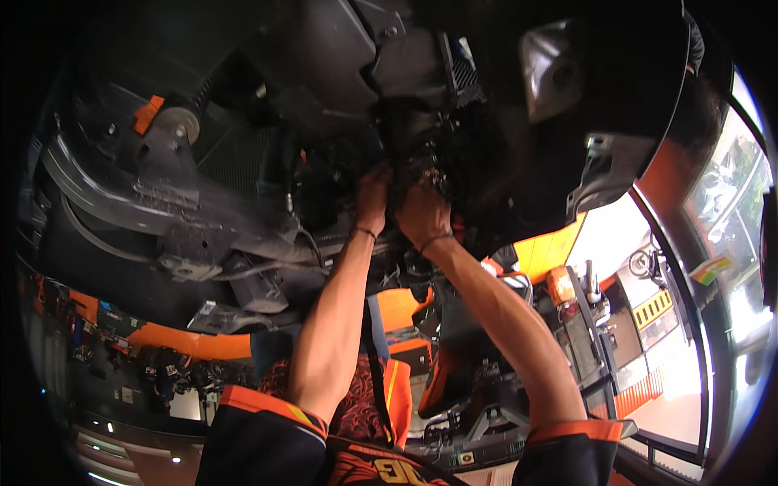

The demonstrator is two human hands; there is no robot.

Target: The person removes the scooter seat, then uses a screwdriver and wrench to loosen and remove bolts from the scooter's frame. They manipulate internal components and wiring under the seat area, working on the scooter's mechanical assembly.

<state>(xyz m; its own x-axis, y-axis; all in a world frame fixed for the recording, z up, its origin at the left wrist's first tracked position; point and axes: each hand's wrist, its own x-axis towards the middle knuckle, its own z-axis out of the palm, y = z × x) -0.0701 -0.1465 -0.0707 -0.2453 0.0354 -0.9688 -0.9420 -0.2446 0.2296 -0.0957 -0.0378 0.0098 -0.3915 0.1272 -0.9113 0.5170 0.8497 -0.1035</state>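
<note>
Both arms reach straight up into the underside of a raised vehicle; the left hand [374, 194] and the right hand [421, 212] sit close together, almost touching, with their fingers pushed into a dark cluster of engine parts [421, 158] directly above them; the fingers of each look curled around something in that cluster, but the shadow hides whether they are clamped on a fitting or only pressing against it, so I cannot tell the grip for certain. The part they work at lies just above the fingertips and between the two hands, tucked behind the right hand's knuckles; it is likely rigid metal, fixed to the car and so not to be lifted, probably grimy and slick, best taken by fingertips at its edges or at a fastener head rather than by any hose or wire. To the left of the left hand, well apart, runs a grey suspension arm [186, 215] with an orange clip [147, 113] above it; up and to the right of the right hand sits a dull metal housing [555, 69]; below the elbows lies an orange and black workshop floor [567, 251].
</note>
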